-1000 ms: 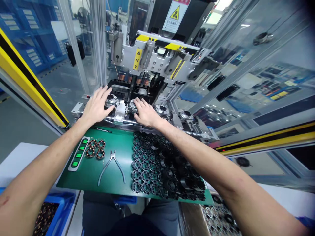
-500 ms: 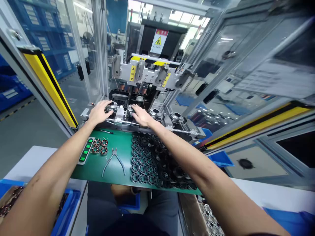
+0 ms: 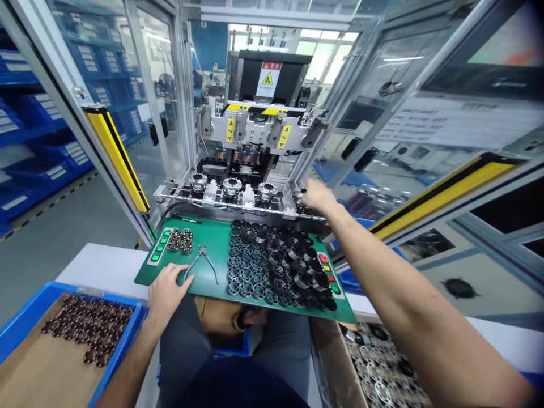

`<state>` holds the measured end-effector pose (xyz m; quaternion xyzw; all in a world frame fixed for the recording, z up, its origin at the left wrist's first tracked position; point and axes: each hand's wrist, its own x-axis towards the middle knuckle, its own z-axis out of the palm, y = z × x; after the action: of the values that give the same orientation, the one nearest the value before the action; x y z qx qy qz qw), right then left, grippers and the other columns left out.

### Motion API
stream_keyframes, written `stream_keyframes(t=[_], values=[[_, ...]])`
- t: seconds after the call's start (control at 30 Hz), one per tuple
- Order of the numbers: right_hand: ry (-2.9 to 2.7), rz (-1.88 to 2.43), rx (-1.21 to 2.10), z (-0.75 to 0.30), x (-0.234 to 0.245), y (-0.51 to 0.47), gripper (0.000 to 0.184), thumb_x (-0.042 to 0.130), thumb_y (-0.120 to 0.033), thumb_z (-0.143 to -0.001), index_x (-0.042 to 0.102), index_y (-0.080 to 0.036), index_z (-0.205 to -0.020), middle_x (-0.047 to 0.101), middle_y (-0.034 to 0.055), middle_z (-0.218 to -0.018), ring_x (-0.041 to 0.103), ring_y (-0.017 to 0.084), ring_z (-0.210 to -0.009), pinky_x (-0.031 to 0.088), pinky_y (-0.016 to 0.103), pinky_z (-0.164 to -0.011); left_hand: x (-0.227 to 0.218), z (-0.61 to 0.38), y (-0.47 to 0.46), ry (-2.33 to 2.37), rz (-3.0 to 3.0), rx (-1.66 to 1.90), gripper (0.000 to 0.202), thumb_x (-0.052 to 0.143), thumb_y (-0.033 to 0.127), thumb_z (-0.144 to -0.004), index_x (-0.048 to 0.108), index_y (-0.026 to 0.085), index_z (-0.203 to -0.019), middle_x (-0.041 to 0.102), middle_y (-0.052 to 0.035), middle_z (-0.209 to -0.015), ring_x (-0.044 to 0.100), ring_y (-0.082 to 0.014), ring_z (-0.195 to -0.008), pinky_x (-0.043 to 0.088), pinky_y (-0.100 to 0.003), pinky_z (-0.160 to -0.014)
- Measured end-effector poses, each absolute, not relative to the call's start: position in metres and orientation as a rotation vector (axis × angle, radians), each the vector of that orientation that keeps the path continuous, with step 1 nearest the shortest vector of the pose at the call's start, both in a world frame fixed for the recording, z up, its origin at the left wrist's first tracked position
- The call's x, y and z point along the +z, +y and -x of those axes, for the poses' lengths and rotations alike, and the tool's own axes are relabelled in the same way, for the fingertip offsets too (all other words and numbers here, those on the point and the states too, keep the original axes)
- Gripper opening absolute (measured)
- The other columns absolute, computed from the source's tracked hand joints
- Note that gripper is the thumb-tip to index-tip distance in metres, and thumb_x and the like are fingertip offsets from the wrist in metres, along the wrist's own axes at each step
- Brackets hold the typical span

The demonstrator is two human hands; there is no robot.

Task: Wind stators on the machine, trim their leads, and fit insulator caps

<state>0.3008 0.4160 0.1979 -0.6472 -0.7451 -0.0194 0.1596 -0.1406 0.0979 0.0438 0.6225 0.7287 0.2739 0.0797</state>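
Observation:
My left hand rests at the front left edge of the green work board. Its fingers are apart, with thumb and fingertips close to the left handle of the cutting pliers; contact is unclear. Reaching forward, my right hand is at the rightmost ring holder of the machine and partly covers it. Motion smears its fingers, so any hold is hidden. Three more holders, including the left one, each carry a toothed metal ring. Copper-wound rings lie left of the pliers.
Rows and stacks of dark slotted rings cover the board's middle and right. Button strips flank both sides. Yellow light-curtain bars frame the machine opening. A blue bin of wound parts stands left; loose metal rings lie lower right.
My left hand has come back from the left holder to beside the pliers. My right hand has moved from the second holder to the rightmost one. The view has shifted slightly.

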Motion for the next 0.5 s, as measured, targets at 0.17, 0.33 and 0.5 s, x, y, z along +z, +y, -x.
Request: stream_keyframes(t=[0.17,0.33,0.5], values=[[-2.107,1.758,0.026,-0.348,0.192,0.389,0.047,0.083,-0.046,-0.118,0.076,-0.022,-0.157,0.075,0.0153,-0.164,0.078,0.033,-0.142,0.07,0.058,-0.12,0.039,0.165,0.097,2.109,-1.876,0.752,0.044,0.055,0.049,-0.113,0.094,0.031,-0.122,0.09,-0.0075,-0.12,0.087,-0.0269,-0.094,0.065,-0.038,-0.086],[-1.897,1.735,0.03,-0.407,0.154,0.307,0.048,0.083,-0.045,-0.118,0.076,-0.022,-0.159,0.074,0.0155,-0.168,0.076,0.034,-0.149,0.067,0.062,-0.126,0.047,0.197,0.1,2.093,-1.908,0.739,0.049,0.057,0.056,-0.105,0.095,0.029,-0.117,0.09,-0.0096,-0.116,0.087,-0.0304,-0.094,0.067,-0.041,-0.091],[-1.665,1.848,0.085,-0.426,0.06,0.181,0.039,0.08,-0.05,-0.12,0.08,-0.025,-0.149,0.08,0.0138,-0.154,0.081,0.029,-0.133,0.073,0.054,-0.114,0.053,0.226,0.1,2.071,-1.942,0.746,0.045,0.064,0.06,-0.093,0.095,0.031,-0.108,0.079,-0.0049,-0.085,0.075,-0.0275,-0.069,0.061,-0.039,-0.074]])
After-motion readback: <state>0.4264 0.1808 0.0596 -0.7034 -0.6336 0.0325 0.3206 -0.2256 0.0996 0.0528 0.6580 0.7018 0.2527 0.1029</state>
